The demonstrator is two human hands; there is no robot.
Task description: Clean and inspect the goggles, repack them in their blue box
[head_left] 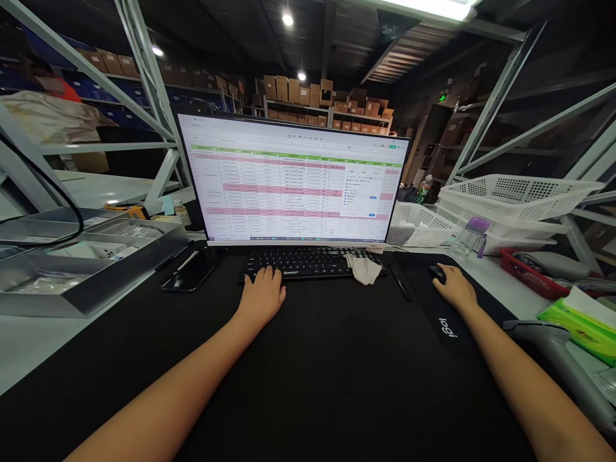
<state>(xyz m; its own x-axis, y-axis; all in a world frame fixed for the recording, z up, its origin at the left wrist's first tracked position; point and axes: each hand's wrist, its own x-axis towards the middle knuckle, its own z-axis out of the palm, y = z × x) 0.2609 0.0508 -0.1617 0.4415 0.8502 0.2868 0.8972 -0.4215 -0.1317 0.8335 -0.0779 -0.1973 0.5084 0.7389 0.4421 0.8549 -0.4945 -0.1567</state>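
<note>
My left hand [262, 295] rests on the left front part of a black keyboard [312, 262], its fingers stretched over the keys and holding nothing. Over on the right, my right hand [456, 286] is curved around a black computer mouse [437, 274] on a dark mouse pad [447, 328]. Behind the keyboard stands a monitor [289, 186] showing a spreadsheet with green and pink rows and a small pop-up box at its right. A crumpled pale cloth [363, 269] lies across the keyboard's right end, with a black pen [400, 281] beside it.
Left of the keyboard lies a phone [189, 272], near a grey divided tray [91, 282] with small bags. White baskets [520, 192], a clear jug [466, 239], a red basket [529, 274], a green tissue pack [582, 324] and a grey handheld scanner [548, 346] line the right side.
</note>
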